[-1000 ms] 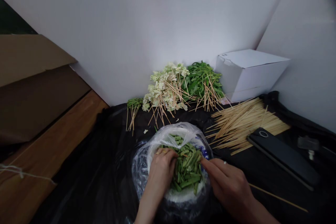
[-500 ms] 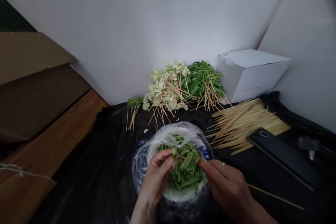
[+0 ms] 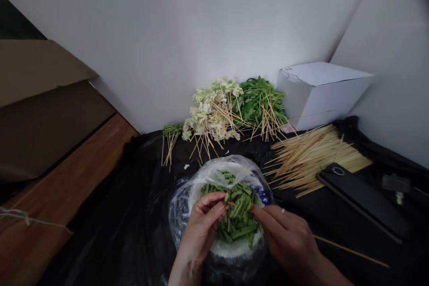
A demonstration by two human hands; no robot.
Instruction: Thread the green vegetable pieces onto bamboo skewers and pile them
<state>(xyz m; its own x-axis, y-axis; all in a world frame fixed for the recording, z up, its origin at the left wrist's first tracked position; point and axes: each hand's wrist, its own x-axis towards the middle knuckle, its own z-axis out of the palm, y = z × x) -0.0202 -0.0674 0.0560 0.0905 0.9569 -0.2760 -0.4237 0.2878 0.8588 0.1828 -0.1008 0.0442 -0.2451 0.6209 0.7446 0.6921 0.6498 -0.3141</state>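
My left hand (image 3: 207, 219) pinches a short green bean piece (image 3: 227, 197) between thumb and fingertips over the bowl. Closed around a bamboo skewer (image 3: 351, 250) is my right hand (image 3: 291, 232); the skewer's long end sticks out behind it, and its front end points at the bean piece. Whether the tip is inside the bean I cannot tell. Beneath both hands, a white bowl (image 3: 219, 250) lined with a clear plastic bag (image 3: 182, 201) holds many cut green beans (image 3: 243, 231).
Skewered pale leaves (image 3: 214, 98), skewered leafy greens (image 3: 258, 94) and a small skewered green bundle (image 3: 172, 130) lie along the wall. Loose skewers (image 3: 318, 156), a dark phone (image 3: 362, 203) and a white box (image 3: 321, 94) are rightward. A cardboard box (image 3: 43, 116) stands left.
My right hand has shifted slightly left, closer to my left hand. The bean piece in my left fingers has turned and sits a little lower.
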